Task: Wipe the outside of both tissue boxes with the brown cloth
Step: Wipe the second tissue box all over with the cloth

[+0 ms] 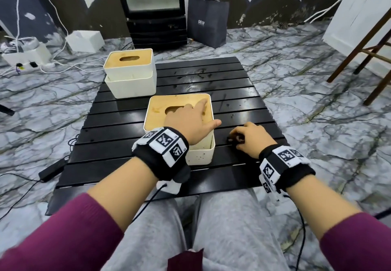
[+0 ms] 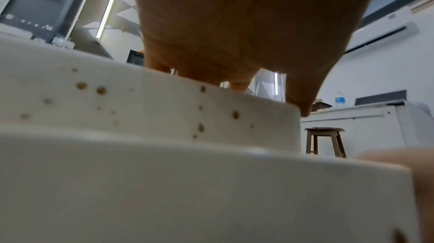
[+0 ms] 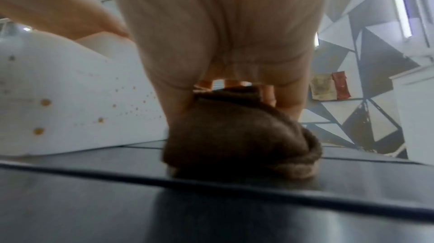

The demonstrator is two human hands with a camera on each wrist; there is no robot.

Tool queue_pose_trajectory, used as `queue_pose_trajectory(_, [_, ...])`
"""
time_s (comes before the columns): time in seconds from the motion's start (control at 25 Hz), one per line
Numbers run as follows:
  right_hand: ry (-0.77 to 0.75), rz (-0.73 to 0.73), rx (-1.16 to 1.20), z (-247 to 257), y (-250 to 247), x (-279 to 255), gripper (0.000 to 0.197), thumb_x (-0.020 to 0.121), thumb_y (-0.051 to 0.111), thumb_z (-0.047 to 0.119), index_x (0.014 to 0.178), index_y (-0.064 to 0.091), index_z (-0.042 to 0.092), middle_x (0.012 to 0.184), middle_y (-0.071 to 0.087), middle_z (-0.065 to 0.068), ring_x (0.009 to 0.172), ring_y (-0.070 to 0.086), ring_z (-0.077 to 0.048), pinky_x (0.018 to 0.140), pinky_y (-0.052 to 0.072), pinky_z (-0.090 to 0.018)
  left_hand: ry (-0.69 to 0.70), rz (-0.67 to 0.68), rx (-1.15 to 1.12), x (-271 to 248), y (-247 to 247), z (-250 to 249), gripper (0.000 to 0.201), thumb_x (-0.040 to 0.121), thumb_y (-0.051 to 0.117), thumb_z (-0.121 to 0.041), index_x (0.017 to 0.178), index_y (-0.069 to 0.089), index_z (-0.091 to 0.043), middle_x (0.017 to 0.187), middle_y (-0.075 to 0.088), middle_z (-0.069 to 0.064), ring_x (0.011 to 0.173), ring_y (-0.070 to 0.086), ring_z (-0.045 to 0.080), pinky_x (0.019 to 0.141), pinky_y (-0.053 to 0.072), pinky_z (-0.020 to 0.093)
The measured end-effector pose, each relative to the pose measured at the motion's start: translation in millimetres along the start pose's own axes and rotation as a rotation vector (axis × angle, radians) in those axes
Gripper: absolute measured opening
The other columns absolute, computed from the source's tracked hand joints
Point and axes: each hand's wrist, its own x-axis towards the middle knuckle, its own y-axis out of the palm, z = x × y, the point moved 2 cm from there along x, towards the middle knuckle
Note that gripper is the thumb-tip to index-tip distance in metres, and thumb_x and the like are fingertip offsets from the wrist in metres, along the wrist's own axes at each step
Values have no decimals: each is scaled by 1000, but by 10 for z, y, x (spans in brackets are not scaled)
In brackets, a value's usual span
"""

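Observation:
Two cream tissue boxes with wooden slotted lids stand on a black slatted table (image 1: 243, 93). The near box (image 1: 157, 110) sits mid-table, and its side wall (image 2: 164, 109) (image 3: 70, 98) carries brown spots. My left hand (image 1: 190, 118) rests flat on its lid with fingers spread and the thumb over the right edge. The far box (image 1: 129, 67) stands at the back left. Just right of the near box, my right hand (image 1: 245, 136) grips the bunched brown cloth (image 3: 234, 135) (image 1: 234, 138), which lies on the table.
Dark smears mark the table's far slats (image 1: 198, 76). On the marble floor are white boxes and cables (image 1: 31, 59) at the left, a dark paper bag (image 1: 206, 21), a black cabinet (image 1: 156, 27) behind, and a wooden stool's legs (image 1: 364, 55) at the right.

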Motion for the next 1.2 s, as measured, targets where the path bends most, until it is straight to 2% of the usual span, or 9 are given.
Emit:
queue_pose_trajectory(0.2, [-50,11,59,36,-31,-39,32,78,60,12,107,61,24,111,56,-11,105,53,-34,93,43,-36,-38,-16,-215,52,-34,21,64,84,50,-55,139,34,-27,121,59,9,111,54,29,97,42,41])
queue_pose_trajectory(0.4, [-87,-187,469,103,-224,-225,35,76,69,15,109,63,23,110,65,-4,106,56,-19,82,33,-14,-2,-226,-569,-163,-277,290,67,81,65,-43,141,36,-35,105,52,-4,99,50,14,80,34,21])
queue_pose_trajectory(0.56, [-191,-336,746,339,-377,-277,34,78,67,16,109,62,29,108,65,-4,103,57,-17,93,41,-23,85,-405,-798,-274,-382,401,79,78,72,-30,144,28,-33,90,46,-16,74,48,-5,71,37,10])
queue_pose_trajectory(0.68, [-241,-381,785,518,-387,-307,36,81,64,14,114,60,27,110,62,-2,101,54,-10,87,35,-4,84,-429,-904,-323,-317,433,86,81,70,-22,148,17,-32,125,42,-16,115,46,5,97,34,13])
queue_pose_trajectory(0.76, [-238,-428,778,588,-363,-333,36,82,63,12,115,59,24,111,59,0,100,52,-7,81,29,6,75,-420,-929,-335,-279,465,90,80,70,-25,148,12,-34,141,38,-11,127,40,15,104,30,18])
queue_pose_trajectory(0.88, [-248,-481,772,680,-271,-400,33,85,59,19,119,57,23,112,55,4,107,50,-13,89,31,-4,79,-410,-935,-348,-242,532,95,78,72,-31,147,6,-38,149,34,-5,132,37,17,112,29,27])
queue_pose_trajectory(1.0, [-322,-561,697,837,-200,-483,35,87,47,31,119,56,22,114,56,3,108,48,-18,95,36,-23,108,-398,-964,-370,-219,562,102,72,72,-40,146,2,-41,137,23,-38,132,32,1,108,27,13])
queue_pose_trajectory(1.08, [-372,-604,650,922,-205,-475,34,86,46,30,117,58,21,112,58,4,105,49,-20,93,39,-26,103,-381,-977,-368,-204,586,102,75,74,-36,146,1,-42,125,19,-46,129,29,-5,101,26,4])
queue_pose_trajectory(1.2, [-363,-614,651,910,-236,-372,32,86,46,29,114,60,22,108,59,6,102,50,-22,90,38,-23,109,-393,-1019,-352,-185,662,104,70,72,-42,147,2,-40,123,16,-49,135,28,-1,113,26,24])
